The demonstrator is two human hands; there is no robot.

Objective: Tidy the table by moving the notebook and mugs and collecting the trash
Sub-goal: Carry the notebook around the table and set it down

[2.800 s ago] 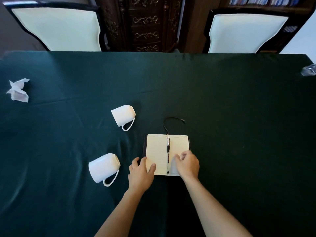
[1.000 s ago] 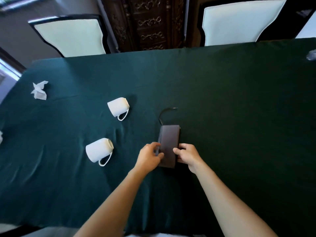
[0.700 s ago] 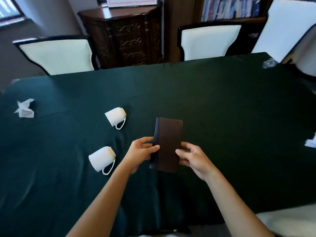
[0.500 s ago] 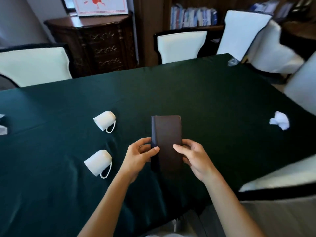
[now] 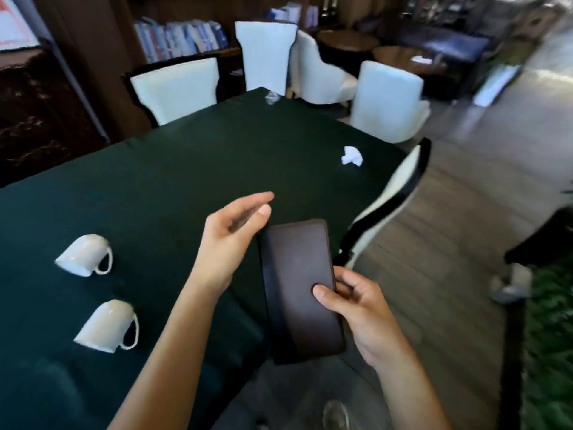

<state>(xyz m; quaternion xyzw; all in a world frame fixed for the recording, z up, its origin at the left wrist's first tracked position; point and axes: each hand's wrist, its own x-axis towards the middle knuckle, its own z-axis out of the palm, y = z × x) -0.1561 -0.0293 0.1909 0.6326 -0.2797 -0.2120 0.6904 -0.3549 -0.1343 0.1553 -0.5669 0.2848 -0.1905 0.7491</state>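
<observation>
The closed dark brown notebook [image 5: 297,287] is held up off the green table [image 5: 173,181], past its near right edge. My right hand [image 5: 356,308] grips its right side, thumb on the cover. My left hand [image 5: 229,234] hovers just left of the notebook with fingers spread and holds nothing. Two white mugs lie on their sides at the left: one farther [image 5: 83,254], one nearer [image 5: 107,325]. A crumpled white tissue [image 5: 352,156] lies near the table's right edge. A clear crumpled wrapper [image 5: 272,97] sits at the far corner.
White-backed chairs stand along the far side [image 5: 175,88] and at the right edge [image 5: 387,209], with more behind [image 5: 386,99]. A bookshelf [image 5: 183,38] is at the back. Wooden floor [image 5: 449,243] spreads to the right. The view is blurred from head motion.
The notebook was closed, lifted off the table and carried right. My left hand has let go of it and opened; the right hand keeps hold. The view swung right.
</observation>
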